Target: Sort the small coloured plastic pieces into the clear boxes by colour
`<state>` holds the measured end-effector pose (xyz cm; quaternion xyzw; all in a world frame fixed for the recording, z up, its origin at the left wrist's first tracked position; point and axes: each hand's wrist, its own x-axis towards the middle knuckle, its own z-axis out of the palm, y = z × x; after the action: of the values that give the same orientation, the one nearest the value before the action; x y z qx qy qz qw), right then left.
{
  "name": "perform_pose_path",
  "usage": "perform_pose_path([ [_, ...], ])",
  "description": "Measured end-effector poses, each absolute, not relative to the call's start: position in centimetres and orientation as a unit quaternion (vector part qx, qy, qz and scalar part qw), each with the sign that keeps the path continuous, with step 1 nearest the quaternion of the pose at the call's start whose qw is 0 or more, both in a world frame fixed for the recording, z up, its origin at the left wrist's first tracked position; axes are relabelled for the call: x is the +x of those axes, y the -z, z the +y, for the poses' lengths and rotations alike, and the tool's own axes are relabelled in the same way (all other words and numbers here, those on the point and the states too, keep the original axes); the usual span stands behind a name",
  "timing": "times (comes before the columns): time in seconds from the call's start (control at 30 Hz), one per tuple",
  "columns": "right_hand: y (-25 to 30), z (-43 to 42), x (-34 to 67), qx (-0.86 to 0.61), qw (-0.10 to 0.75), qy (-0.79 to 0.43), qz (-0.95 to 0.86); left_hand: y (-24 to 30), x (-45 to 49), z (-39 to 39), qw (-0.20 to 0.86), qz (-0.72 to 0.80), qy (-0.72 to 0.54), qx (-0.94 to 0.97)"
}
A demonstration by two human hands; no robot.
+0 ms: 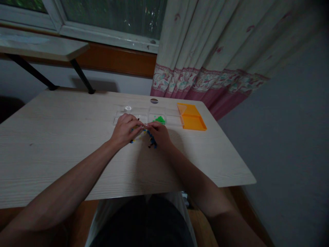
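My left hand (125, 129) and my right hand (159, 133) rest close together on a pale wooden table (64, 144), fingers curled down over a small heap of mixed beads (151, 140) in blue, yellow and dark colours. The fingertips of both hands nearly meet above the heap. What each pinch holds is too small to make out. Just beyond the hands lies a clear compartment box (144, 115); one of its cells holds green beads (160, 119).
An orange lid or tray (192, 117) lies to the right of the clear box. A round hole (154, 101) sits in the table's far edge. A curtain (205, 51) hangs behind on the right; a second table (38, 44) stands by the window.
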<state>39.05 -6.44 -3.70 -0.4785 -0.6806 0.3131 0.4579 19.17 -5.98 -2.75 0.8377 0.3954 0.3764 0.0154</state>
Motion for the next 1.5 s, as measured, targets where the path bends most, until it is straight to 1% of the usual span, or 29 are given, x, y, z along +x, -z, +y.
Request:
perform_pose_path([
  [0.13, 3.4, -6.5, 39.0, -0.463, 0.450, -0.297, -0.703, 2.7, 19.1, -5.9, 0.026, 0.415, -0.384, 0.824],
  [0.27, 3.3, -6.8, 39.0, -0.459, 0.428, -0.260, -0.734, 2.8, 18.6, -5.2, 0.012, 0.454, -0.404, 0.794],
  [0.4, 3.4, -7.2, 38.5, -0.428, 0.349, -0.204, -0.808, 3.3, 17.9, -4.4, -0.016, 0.510, -0.427, 0.747],
  [0.57, 3.6, -7.7, 37.8, -0.355, 0.239, -0.136, -0.894, 3.9, 17.5, -3.9, -0.018, 0.544, -0.418, 0.727],
  [0.8, 3.0, -8.7, 37.1, -0.347, 0.162, -0.073, -0.921, 4.2, 17.5, -3.8, -0.018, 0.558, -0.402, 0.726],
  [1.07, 2.5, -8.7, 36.8, -0.357, 0.133, -0.049, -0.923, 4.4, 17.4, -3.7, -0.033, 0.566, -0.384, 0.729],
  [1.3, 2.5, -8.8, 36.5, -0.350, 0.134, -0.020, -0.927, 4.6, 17.4, -3.6, -0.035, 0.561, -0.387, 0.731],
  [1.4, 2.3, -8.9, 36.3, -0.360, 0.138, -0.023, -0.922, 4.7, 17.4, -3.6, -0.041, 0.556, -0.393, 0.731],
  [1.5, 2.4, -8.7, 36.4, -0.376, 0.160, -0.044, -0.912, 4.6, 17.4, -3.6, -0.043, 0.536, -0.402, 0.741],
])
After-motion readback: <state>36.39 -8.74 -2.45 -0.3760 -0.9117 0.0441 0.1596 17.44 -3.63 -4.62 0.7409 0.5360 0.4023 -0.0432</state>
